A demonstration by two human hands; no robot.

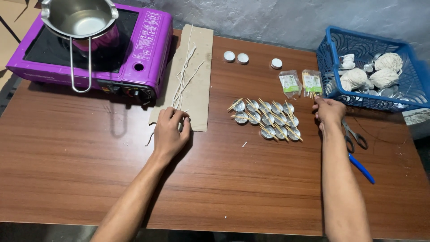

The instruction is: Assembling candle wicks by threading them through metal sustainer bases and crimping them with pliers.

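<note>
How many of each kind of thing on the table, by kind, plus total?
Small metal cups with sticks: about 11
White round candles: 3
Small packets: 2
Blue baskets: 1
Purple stoves: 1
Metal pots: 1
Cardboard sheets: 1
Scissors: 1
Blue-handled tools: 1
Total: about 22, not counting the basket's contents or the wick strings.

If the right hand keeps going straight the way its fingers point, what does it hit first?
Most likely the small clear packet of sticks: the right hand points up-table, fingertips nearly at its lower edge. The blue basket sits just right of that line.
</note>
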